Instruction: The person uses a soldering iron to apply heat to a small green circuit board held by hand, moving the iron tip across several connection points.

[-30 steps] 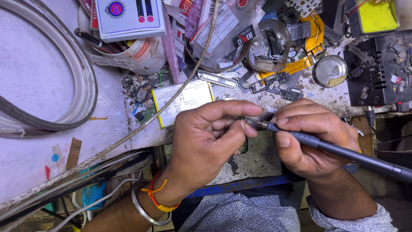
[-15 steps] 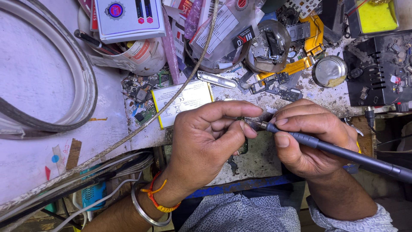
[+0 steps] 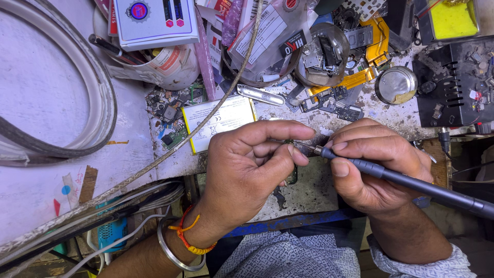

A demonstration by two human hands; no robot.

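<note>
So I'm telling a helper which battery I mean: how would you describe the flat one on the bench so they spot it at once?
Start at the person's left hand at the bench front. Just above its knuckles lies a flat rectangular battery, crossed by a braided cable. Among the dark chips and scrap around it, it alone is a pale slab with yellow edges.

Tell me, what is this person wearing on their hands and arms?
Both hands are bare, no gloves. The left hand has a plain silver bangle and an orange-and-yellow thread band at the wrist. The right hand ends in a pale patterned shirt cuff.
</note>
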